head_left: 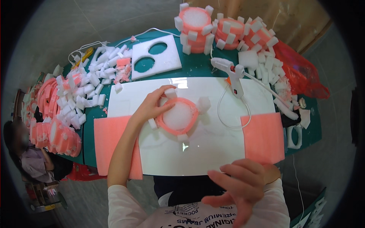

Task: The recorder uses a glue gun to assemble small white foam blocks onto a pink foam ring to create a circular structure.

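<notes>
A round piece with a pink foam ring (164,125) around a white foam disc (177,117) lies on the glossy white board (171,155). White foam blocks stick out around its rim, among them one at the front (183,138) and one at the right (203,105). My left hand (155,104) grips the ring's far left side, its fingertips at a white foam block (170,93) and its thumb on the pink rim. Raised near my chest, away from the board, my right hand (241,184) holds nothing and has its fingers apart.
A white glue gun (236,79) with a looping cord stands at the board's far right. Pink foam sheets (114,142) flank the board. Loose white foam blocks (89,89) heap up at left; stacked foam rings (195,28) stand behind. Another person (38,161) sits at far left.
</notes>
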`<state>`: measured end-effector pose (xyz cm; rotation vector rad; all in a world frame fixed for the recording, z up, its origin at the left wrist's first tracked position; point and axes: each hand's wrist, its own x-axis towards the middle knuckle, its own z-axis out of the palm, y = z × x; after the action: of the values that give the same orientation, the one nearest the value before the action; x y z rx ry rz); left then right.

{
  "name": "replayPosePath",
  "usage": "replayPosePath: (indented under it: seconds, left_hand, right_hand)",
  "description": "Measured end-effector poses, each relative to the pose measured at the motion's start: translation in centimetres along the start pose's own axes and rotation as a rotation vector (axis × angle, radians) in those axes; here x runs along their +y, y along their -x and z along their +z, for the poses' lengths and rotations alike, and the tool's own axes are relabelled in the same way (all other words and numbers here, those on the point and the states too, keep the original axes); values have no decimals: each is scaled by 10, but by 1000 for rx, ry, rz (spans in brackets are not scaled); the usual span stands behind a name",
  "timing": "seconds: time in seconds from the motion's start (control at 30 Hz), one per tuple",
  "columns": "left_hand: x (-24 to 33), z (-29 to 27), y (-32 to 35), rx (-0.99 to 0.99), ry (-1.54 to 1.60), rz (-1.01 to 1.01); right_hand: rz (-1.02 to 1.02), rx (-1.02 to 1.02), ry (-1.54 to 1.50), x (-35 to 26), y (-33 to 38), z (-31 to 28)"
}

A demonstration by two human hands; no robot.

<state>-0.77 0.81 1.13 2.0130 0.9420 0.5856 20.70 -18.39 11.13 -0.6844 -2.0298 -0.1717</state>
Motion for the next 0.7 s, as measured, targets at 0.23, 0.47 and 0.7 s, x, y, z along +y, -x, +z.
replayPosePath:
  seconds: [0.23, 0.47, 0.7]
  left_hand:
    - [5, 3, -3, 4, 36, -39]
    - [3, 3, 1, 13, 40, -78]
    - [3, 2, 1, 2, 24, -110]
  right_hand:
    - [116, 153, -27, -17, 14, -4]
    - [-125, 269, 108, 5, 2, 4]
    - [-295, 121, 96, 16, 2, -4]
